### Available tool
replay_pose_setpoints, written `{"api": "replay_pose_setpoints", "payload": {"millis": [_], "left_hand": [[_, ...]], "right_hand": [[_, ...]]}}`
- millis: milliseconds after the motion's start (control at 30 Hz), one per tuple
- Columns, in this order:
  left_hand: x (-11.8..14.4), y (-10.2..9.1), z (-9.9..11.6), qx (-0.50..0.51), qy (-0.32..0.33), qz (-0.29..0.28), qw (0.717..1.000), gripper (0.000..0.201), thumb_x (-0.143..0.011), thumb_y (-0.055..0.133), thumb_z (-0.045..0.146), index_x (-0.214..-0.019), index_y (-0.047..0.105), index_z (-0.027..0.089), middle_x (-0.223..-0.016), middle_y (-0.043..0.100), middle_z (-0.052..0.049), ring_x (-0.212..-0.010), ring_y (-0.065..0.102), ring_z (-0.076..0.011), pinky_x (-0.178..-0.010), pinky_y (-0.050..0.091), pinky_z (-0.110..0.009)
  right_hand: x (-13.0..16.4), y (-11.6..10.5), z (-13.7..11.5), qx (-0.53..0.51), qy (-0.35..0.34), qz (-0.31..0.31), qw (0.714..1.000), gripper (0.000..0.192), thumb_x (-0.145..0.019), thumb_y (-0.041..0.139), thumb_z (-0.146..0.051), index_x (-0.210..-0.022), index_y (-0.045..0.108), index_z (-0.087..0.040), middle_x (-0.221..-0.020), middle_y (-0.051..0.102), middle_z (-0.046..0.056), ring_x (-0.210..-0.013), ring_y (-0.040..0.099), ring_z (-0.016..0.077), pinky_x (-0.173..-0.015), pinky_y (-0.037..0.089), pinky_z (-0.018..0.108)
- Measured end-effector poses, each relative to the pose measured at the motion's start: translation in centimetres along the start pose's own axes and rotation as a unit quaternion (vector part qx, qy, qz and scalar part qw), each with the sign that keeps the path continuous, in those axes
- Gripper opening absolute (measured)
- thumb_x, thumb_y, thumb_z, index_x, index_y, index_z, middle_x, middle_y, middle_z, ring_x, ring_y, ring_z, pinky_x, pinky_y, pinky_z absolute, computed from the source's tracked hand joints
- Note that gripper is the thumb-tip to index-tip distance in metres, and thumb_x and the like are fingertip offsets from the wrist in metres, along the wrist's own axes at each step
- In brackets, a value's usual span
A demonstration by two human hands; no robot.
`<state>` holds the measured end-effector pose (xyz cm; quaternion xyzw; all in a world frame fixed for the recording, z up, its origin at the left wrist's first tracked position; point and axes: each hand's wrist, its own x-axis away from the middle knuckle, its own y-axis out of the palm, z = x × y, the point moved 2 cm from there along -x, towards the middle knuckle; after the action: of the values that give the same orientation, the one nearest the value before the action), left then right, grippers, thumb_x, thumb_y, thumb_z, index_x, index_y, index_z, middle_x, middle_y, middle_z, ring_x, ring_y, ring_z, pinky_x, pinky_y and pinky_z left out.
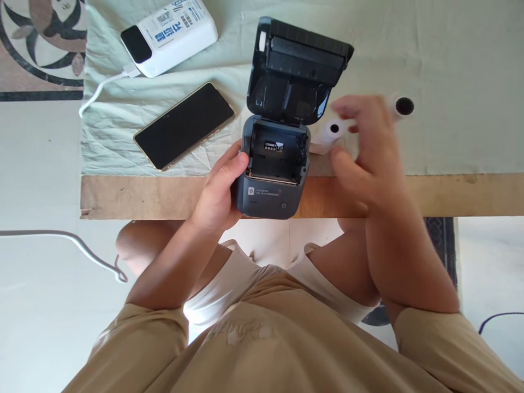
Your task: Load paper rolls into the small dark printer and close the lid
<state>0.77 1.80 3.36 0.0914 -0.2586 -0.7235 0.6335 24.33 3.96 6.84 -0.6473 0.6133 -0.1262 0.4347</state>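
A small dark grey printer (273,188) stands at the table's front edge with its lid (297,65) swung up and its paper bay bare. My left hand (219,191) grips the printer's left side. My right hand (364,153), blurred, hovers just right of the printer with fingers apart and nothing in them. Under its fingertips lies a white paper roll (332,131) on the cloth. A second white roll (403,106) lies farther right.
A black phone (184,124) lies face up left of the printer. Behind it sits a white power bank (170,35) with a white cable (98,93). A pale green cloth (450,82) covers the table; its bare wooden edge (470,194) runs along the front.
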Motion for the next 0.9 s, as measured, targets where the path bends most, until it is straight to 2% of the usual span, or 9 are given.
{"api": "replay_pose_setpoints", "payload": {"millis": [133,267,333,400,533,667,733,800,900], "left_hand": [[0.0,-0.1,0.0,0.008,-0.017,-0.015,1.000,0.032,-0.099,0.073,0.054,-0.106,0.075,0.023,-0.103,0.080,-0.008,-0.129,0.079,-0.0351,-0.104,0.070,-0.044],[0.1,0.1,0.1,0.023,-0.013,0.010,1.000,0.029,-0.102,0.065,0.049,-0.100,0.072,0.022,-0.099,0.077,-0.007,-0.132,0.078,-0.0366,-0.106,0.069,-0.049],[0.2,0.5,0.2,0.020,-0.017,0.026,0.999,0.030,-0.104,0.058,0.048,-0.099,0.071,0.021,-0.099,0.076,-0.006,-0.135,0.077,-0.0367,-0.107,0.068,-0.050],[0.2,0.7,0.3,0.007,-0.021,0.035,0.999,0.033,-0.105,0.053,0.049,-0.100,0.072,0.021,-0.099,0.076,-0.006,-0.135,0.077,-0.0355,-0.106,0.068,-0.049],[0.1,0.6,0.1,-0.007,-0.009,0.031,0.999,0.035,-0.106,0.052,0.049,-0.101,0.074,0.022,-0.096,0.077,-0.005,-0.128,0.080,-0.0326,-0.100,0.070,-0.044],[-0.2,0.3,0.0,0.006,0.004,0.012,1.000,0.030,-0.103,0.060,0.048,-0.100,0.073,0.021,-0.095,0.077,-0.006,-0.123,0.082,-0.0337,-0.096,0.071,-0.043],[-0.2,0.1,-0.1,0.001,0.004,0.001,1.000,0.031,-0.103,0.061,0.049,-0.102,0.073,0.021,-0.097,0.077,-0.005,-0.119,0.083,-0.0325,-0.090,0.071,-0.041],[-0.2,-0.1,-0.1,-0.010,0.006,-0.016,1.000,0.033,-0.104,0.064,0.053,-0.107,0.073,0.021,-0.098,0.077,-0.006,-0.111,0.084,-0.0300,-0.079,0.068,-0.034],[0.0,-0.3,-0.2,-0.024,-0.001,-0.025,0.999,0.039,-0.101,0.073,0.059,-0.114,0.074,0.022,-0.098,0.078,-0.005,-0.090,0.083,-0.0241,-0.058,0.058,-0.026]], "right_hand": [[-0.1,2.2,1.2,0.032,0.037,-0.068,0.997,0.050,-0.093,0.062,-0.014,-0.141,0.059,-0.029,-0.139,0.070,0.013,-0.130,0.066,0.0297,-0.115,0.058,0.051],[0.0,2.1,2.9,-0.032,0.047,-0.007,0.998,0.042,-0.096,0.069,-0.027,-0.137,0.060,-0.032,-0.126,0.074,0.010,-0.111,0.070,0.0252,-0.104,0.061,0.046],[0.0,1.7,4.1,-0.135,0.093,0.028,0.986,0.054,-0.094,0.076,-0.038,-0.143,0.053,-0.037,-0.118,0.075,0.006,-0.098,0.072,0.0222,-0.091,0.064,0.042],[0.0,1.5,5.3,-0.249,0.162,0.036,0.954,0.061,-0.092,0.080,-0.048,-0.143,0.048,-0.040,-0.118,0.076,0.005,-0.096,0.075,0.0216,-0.079,0.065,0.039],[-0.3,1.4,6.4,-0.362,0.285,0.007,0.888,0.042,-0.093,0.069,-0.055,-0.127,0.057,-0.033,-0.141,0.074,0.010,-0.116,0.080,0.0252,-0.073,0.067,0.037],[-0.5,1.5,4.9,-0.480,0.341,0.010,0.808,0.045,-0.082,0.068,-0.048,-0.122,0.067,-0.029,-0.140,0.074,0.009,-0.123,0.078,0.0256,-0.080,0.070,0.037],[-0.4,1.4,3.3,-0.509,0.345,0.025,0.788,0.046,-0.081,0.070,-0.051,-0.120,0.070,-0.028,-0.128,0.075,0.008,-0.116,0.079,0.0255,-0.078,0.070,0.037],[-0.2,1.1,1.7,-0.473,0.325,0.064,0.817,0.042,-0.082,0.075,-0.048,-0.120,0.071,-0.030,-0.119,0.072,0.005,-0.105,0.078,0.0225,-0.075,0.068,0.035],[0.1,0.5,-0.5,-0.364,0.237,0.100,0.895,0.049,-0.084,0.079,-0.032,-0.131,0.068,-0.039,-0.141,0.066,-0.002,-0.109,0.074,0.0180,-0.094,0.069,0.036]]}}
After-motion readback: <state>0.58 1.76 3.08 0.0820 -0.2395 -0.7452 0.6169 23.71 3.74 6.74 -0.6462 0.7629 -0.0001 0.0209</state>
